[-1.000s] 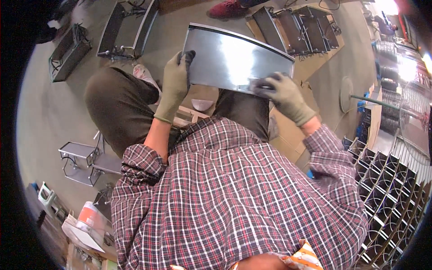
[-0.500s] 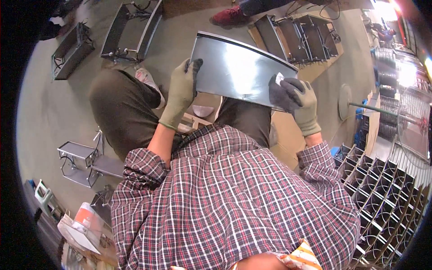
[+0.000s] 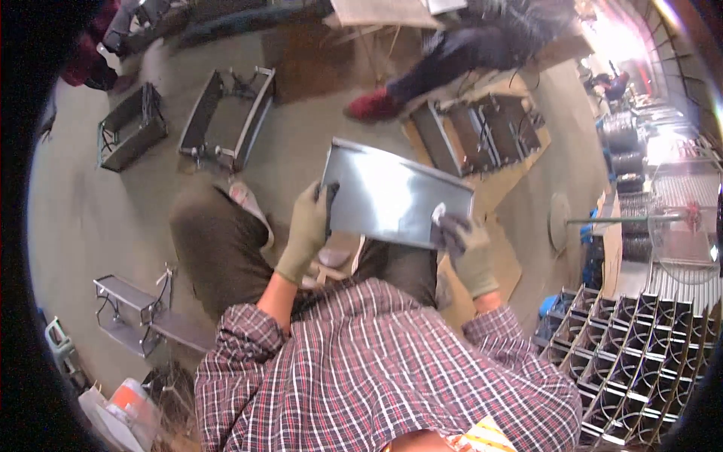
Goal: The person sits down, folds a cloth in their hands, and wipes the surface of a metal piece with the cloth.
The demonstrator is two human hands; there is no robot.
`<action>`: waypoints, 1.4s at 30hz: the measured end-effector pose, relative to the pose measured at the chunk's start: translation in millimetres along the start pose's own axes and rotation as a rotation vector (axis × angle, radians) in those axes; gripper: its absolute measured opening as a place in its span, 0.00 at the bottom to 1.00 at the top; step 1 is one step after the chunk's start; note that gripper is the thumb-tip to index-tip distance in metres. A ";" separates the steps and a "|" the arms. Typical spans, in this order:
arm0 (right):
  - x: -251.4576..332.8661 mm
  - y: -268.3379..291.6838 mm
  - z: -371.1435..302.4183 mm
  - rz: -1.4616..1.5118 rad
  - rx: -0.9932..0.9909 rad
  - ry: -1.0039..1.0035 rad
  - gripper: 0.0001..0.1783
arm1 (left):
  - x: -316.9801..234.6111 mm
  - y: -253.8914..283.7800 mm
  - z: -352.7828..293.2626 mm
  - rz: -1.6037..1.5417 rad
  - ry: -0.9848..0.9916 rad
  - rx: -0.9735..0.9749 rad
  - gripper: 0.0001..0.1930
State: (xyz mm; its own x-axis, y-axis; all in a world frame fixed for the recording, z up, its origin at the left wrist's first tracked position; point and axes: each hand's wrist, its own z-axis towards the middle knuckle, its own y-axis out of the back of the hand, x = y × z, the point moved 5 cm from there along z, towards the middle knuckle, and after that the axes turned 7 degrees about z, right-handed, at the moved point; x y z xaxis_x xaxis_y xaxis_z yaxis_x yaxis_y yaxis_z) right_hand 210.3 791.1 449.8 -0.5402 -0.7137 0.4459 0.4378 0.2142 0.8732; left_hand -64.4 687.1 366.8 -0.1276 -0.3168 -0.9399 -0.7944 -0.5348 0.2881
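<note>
A shiny grey sheet-metal panel (image 3: 376,197) with raised rims is held tilted above my lap. My left hand (image 3: 307,222), in a pale green glove with dark fingers, is closed round the panel's left end. My right hand (image 3: 468,252), gloved the same way, pinches a small white wad (image 3: 439,213) against the panel's face near its lower right corner. The wad may be cloth or paper; its kind is unclear. Some of the right fingers are blurred.
Black metal frames (image 3: 230,120) stand on the floor ahead, with several more stacked on cardboard (image 3: 482,135). A person's leg with a red shoe (image 3: 373,105) is close by. Right are a pedestal fan (image 3: 557,222) and rows of stacked racks (image 3: 633,361). A small shelf frame (image 3: 124,292) stands left.
The view has shifted, so the whole scene sits lower. My right hand and the white wad have slid slightly toward the panel's near edge. My left hand keeps its hold on the left end.
</note>
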 end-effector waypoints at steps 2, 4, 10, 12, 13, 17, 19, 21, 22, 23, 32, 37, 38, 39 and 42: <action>15.6 17.8 11.7 -0.023 -0.029 0.026 0.13 | -18.8 12.0 -1.4 -0.014 -0.039 -0.040 0.16; 23.0 24.3 14.7 0.060 0.066 -0.063 0.18 | -23.1 18.2 -8.2 -0.021 0.054 0.007 0.17; 47.5 54.2 33.8 0.025 0.023 0.003 0.15 | -52.7 31.1 -14.6 -0.080 0.138 0.037 0.20; 50.3 59.0 33.4 0.024 0.012 0.016 0.14 | -70.1 38.1 -18.5 -0.087 0.168 0.051 0.19; 51.1 60.8 33.2 0.008 0.012 0.015 0.14 | -76.3 40.8 -21.0 -0.089 0.216 0.068 0.19; 65.3 69.7 35.7 -0.001 0.026 0.015 0.13 | -74.4 46.8 -27.1 -0.015 0.119 -0.011 0.19; 64.9 67.8 35.4 -0.006 0.022 0.014 0.13 | -74.0 48.3 -25.5 -0.010 0.128 0.002 0.19; 64.8 65.3 34.8 -0.009 0.010 0.019 0.14 | -72.8 49.5 -25.3 -0.005 0.141 0.016 0.19; 65.9 64.4 34.4 -0.009 0.011 0.020 0.14 | -71.7 50.4 -25.7 -0.006 0.161 0.017 0.19; 67.1 63.9 34.0 -0.004 0.005 0.018 0.14 | -70.8 51.1 -26.3 -0.008 0.181 0.018 0.19; 64.0 62.1 31.2 0.003 -0.023 0.008 0.13 | -85.3 52.4 -30.8 -0.061 0.172 0.046 0.18; 65.3 61.7 31.9 -0.005 -0.031 0.020 0.12 | -72.4 51.4 -27.6 0.017 0.088 -0.004 0.18; 64.6 60.8 31.2 -0.010 -0.032 0.017 0.12 | -69.6 51.0 -27.5 0.027 0.096 0.002 0.18; 64.1 60.1 30.7 -0.015 -0.033 0.013 0.12 | -70.1 51.6 -27.7 0.027 0.097 0.002 0.18; 66.1 59.5 30.4 -0.002 -0.037 0.015 0.12 | -76.9 53.7 -29.1 0.013 0.131 0.037 0.18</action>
State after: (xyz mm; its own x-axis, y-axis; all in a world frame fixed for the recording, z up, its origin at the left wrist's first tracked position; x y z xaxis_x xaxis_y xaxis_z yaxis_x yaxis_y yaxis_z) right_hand 178.8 777.0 537.2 -0.5302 -0.7242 0.4410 0.4630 0.1884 0.8661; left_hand -80.0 660.0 459.8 -0.0608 -0.4245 -0.9034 -0.8148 -0.5017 0.2906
